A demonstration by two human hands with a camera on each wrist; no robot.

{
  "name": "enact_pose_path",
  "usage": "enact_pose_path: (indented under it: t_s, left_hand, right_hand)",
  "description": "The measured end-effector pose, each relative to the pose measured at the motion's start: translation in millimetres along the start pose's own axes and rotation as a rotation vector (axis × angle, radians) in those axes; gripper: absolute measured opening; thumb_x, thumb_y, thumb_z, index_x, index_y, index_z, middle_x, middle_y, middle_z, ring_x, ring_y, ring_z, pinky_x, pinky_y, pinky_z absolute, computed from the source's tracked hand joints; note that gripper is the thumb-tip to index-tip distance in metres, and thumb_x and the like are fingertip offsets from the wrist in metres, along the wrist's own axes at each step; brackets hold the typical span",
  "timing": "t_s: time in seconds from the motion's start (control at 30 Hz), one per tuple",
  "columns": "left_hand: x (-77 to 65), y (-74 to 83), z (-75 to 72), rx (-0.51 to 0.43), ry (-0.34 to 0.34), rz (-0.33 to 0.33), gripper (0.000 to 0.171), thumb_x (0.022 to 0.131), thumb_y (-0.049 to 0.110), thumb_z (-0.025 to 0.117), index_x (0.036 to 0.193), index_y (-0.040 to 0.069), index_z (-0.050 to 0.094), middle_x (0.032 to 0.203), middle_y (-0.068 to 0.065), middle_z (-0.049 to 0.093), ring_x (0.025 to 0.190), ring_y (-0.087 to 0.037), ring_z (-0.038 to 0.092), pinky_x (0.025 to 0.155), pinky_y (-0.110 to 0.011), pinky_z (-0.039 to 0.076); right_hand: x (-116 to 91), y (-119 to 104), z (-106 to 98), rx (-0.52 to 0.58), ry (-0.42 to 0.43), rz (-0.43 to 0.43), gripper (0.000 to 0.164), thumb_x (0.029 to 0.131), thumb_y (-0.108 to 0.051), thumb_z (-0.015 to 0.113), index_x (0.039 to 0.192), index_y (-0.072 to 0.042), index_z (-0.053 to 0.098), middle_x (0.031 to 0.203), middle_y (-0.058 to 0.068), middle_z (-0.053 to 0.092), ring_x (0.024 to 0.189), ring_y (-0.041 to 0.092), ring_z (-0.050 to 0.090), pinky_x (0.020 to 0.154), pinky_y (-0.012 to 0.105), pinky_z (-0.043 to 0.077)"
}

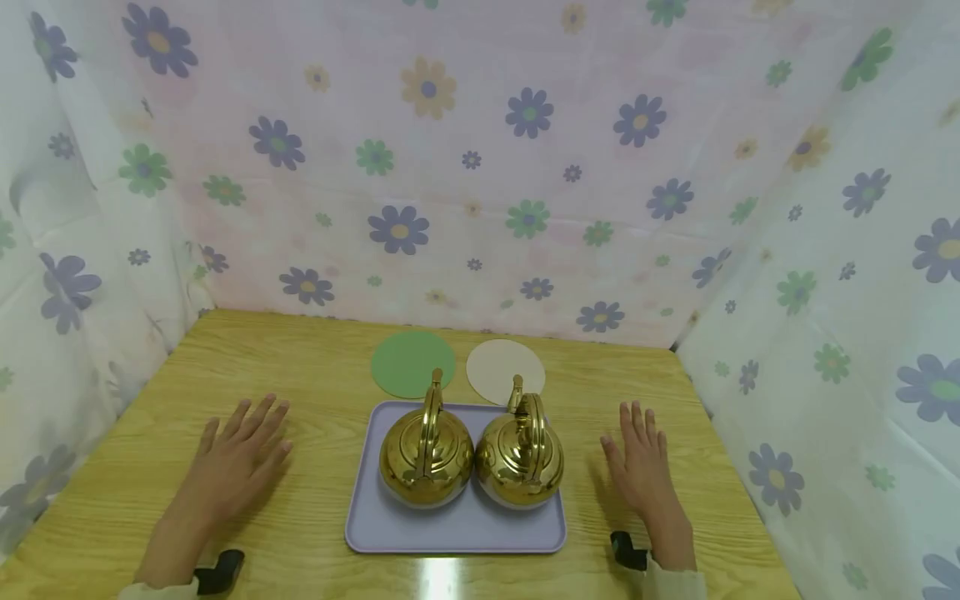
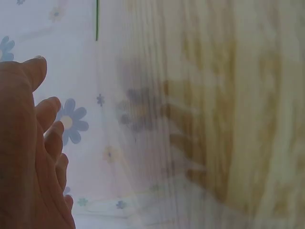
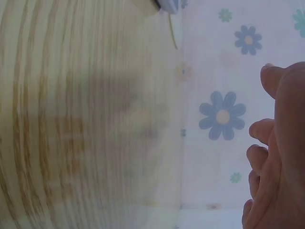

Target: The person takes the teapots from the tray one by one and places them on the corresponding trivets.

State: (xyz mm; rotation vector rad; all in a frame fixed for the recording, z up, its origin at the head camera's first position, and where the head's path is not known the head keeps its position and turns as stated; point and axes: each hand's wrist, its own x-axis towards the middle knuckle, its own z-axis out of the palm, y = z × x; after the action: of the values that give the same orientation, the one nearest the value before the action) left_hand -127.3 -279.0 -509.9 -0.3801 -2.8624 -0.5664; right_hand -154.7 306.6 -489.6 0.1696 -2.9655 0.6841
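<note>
Two shiny gold teapots with arched handles stand side by side on a lilac tray [image 1: 450, 537]. The left teapot [image 1: 405, 458] and the right teapot [image 1: 498, 462] touch or nearly touch, spouts toward the back. To the left of the tray, my left hand [image 1: 236, 467] is spread palm down over the table, holding nothing. My right hand [image 1: 641, 467] is likewise palm down with straight fingers, to the right of the tray. In the wrist views the left hand [image 2: 33, 143] and right hand [image 3: 281, 152] show at the frame edges, apart from any object.
Behind the tray, a green round mat [image 1: 408, 362] and a cream round mat [image 1: 495, 367] lie on the wooden table [image 1: 315, 358]. Flowered cloth [image 1: 465, 192] hangs at the back and both sides. Each wrist wears a black band mount [image 1: 221, 572].
</note>
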Motion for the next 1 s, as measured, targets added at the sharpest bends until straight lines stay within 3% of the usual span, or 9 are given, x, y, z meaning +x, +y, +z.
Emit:
enact_pose_path:
  t_s: [0.37, 0.73, 1.0]
  left_hand:
    - [0.7, 13.4, 6.9, 0.018, 0.022, 0.071, 0.056, 0.107, 0.033, 0.049, 0.157, 0.010, 0.039, 0.165, -0.016, 0.031, 0.154, -0.043, 0.021, 0.121, -0.070, 0.006]
    - [-0.8, 25.8, 10.7, -0.002, 0.003, 0.085, 0.056, 0.105, 0.033, 0.054, 0.155, 0.010, 0.043, 0.160, -0.019, 0.039, 0.149, -0.046, 0.028, 0.122, -0.068, 0.007]
    - [0.5, 36.4, 14.2, -0.029, 0.008, 0.114, 0.058, 0.103, 0.035, 0.058, 0.154, 0.011, 0.045, 0.158, -0.018, 0.043, 0.150, -0.044, 0.030, 0.122, -0.067, 0.008]
  right_hand:
    - [-12.2, -29.0, -6.8, 0.069, 0.003, -0.041, 0.069, 0.110, -0.038, 0.040, 0.161, 0.003, 0.017, 0.167, 0.029, 0.008, 0.154, 0.049, 0.000, 0.120, 0.070, 0.001]
    - [-26.6, -71.6, -15.5, 0.191, -0.024, -0.091, 0.064, 0.110, -0.036, 0.042, 0.161, -0.002, 0.023, 0.169, 0.022, 0.011, 0.156, 0.045, 0.000, 0.120, 0.070, 0.004]
    - [-35.2, -89.6, -9.2, 0.334, 0.009, -0.123, 0.057, 0.110, -0.032, 0.042, 0.161, -0.008, 0.030, 0.169, 0.016, 0.018, 0.156, 0.043, 0.010, 0.116, 0.074, 0.017]
